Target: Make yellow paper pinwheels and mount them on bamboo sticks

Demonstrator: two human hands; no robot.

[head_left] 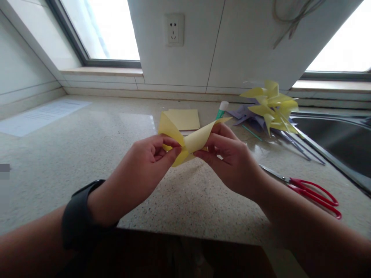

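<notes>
Here, yellow paper (189,143) between left hand (145,170) and right hand (232,160).

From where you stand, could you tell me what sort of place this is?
Probably a home kitchen used for paper craft: a speckled stone countertop, a steel sink at the right, and a wall socket between two windows.

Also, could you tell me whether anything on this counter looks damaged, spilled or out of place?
Nothing stands out. Both the left hand and the right hand pinch a curled yellow paper above the counter. The red scissors lie flat and closed beside the sink, and the finished pinwheels sit in a loose pile.
</notes>
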